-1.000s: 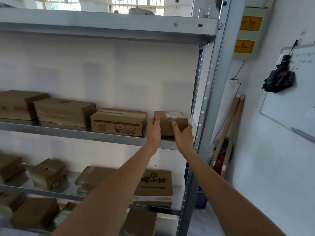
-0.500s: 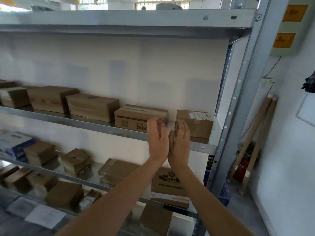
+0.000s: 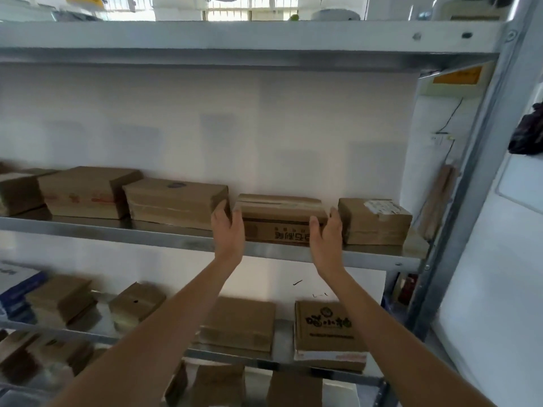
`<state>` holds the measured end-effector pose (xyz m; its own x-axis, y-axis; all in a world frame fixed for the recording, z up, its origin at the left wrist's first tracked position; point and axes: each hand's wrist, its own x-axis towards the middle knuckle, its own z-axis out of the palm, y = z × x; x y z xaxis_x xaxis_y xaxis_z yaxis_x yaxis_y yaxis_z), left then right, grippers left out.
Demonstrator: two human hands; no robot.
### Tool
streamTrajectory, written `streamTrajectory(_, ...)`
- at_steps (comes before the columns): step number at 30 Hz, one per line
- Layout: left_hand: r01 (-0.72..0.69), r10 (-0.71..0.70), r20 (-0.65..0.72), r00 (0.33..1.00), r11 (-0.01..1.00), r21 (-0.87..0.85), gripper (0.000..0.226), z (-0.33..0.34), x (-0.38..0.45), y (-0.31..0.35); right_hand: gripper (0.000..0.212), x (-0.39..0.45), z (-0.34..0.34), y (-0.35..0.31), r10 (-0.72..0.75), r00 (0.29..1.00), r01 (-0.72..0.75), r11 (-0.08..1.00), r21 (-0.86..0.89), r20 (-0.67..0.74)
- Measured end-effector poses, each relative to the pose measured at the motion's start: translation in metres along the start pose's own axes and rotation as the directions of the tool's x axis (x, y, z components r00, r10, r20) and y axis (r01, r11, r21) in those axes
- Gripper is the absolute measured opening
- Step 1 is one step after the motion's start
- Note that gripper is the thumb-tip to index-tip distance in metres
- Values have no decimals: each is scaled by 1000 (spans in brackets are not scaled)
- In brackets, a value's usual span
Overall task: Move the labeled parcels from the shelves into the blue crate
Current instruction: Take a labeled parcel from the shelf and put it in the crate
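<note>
A brown printed box (image 3: 279, 220) with upside-down lettering stands on the middle shelf (image 3: 176, 237). My left hand (image 3: 227, 229) lies against its left end, thumb on the front corner. At the box's right end my right hand (image 3: 325, 235) presses flat, with the thumb on the front face. The fingers of both hands are fairly straight. Just right of it sits a small parcel (image 3: 377, 223) with a white label on top, touched by neither hand. The blue crate is not clearly in view.
More brown boxes (image 3: 173, 201) line the middle shelf to the left. Flat cartons (image 3: 327, 329) and packets fill the lower shelves. The rack's grey post (image 3: 458, 201) stands at the right, with a white wall, wooden sticks and a whiteboard beyond it.
My hands left the small labelled parcel at the shelf's right end, came together, then spread to either side of the printed box. The view has swung left.
</note>
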<state>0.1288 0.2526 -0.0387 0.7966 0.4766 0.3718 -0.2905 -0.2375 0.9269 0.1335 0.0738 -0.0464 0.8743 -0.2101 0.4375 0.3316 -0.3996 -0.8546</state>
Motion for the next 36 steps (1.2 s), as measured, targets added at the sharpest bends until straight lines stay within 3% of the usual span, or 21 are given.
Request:
streamTrajectory(4, 71, -57, 180, 982, 995, -72, 43, -12, 6, -13, 58, 5, 6, 5, 159, 987, -158, 987, 19, -21)
streamTrajectory(7, 100, -79, 185, 980, 989, -107, 36, -15, 12, -14, 45, 9, 2, 1, 223, 975, -222, 974, -45, 7)
streamTrajectory(15, 230, -185, 184, 965, 935, -271, 34, -17, 25, 1, 35, 10, -17, -14, 149, 989, -149, 977, 153, 9)
streamTrajectory(19, 226, -167, 177, 970, 888, -400, 32, -17, 37, 25, 28, 20, -24, -20, 167, 986, -158, 937, 311, -4)
streamTrajectory(23, 290, -220, 207, 953, 857, -425, 39, -16, 45, 36, 32, 24, -30, -26, 219, 976, -191, 875, 444, -12)
streamTrajectory(26, 288, -213, 218, 952, 863, -415, 50, -16, 43, 33, 29, 25, -32, -27, 225, 974, -200, 882, 426, -9)
streamTrajectory(29, 269, -193, 218, 957, 874, -405, 43, -15, 38, 33, 20, 26, -32, -27, 199, 980, -179, 904, 388, -11)
streamTrajectory(33, 286, -215, 209, 954, 862, -419, 36, -18, 35, 38, 30, 25, -35, -32, 134, 991, -120, 932, 342, -15)
streamTrajectory(36, 375, -295, 238, 925, 804, -462, 33, -21, 37, 38, 40, 25, -35, -37, 177, 984, -172, 911, 376, 19)
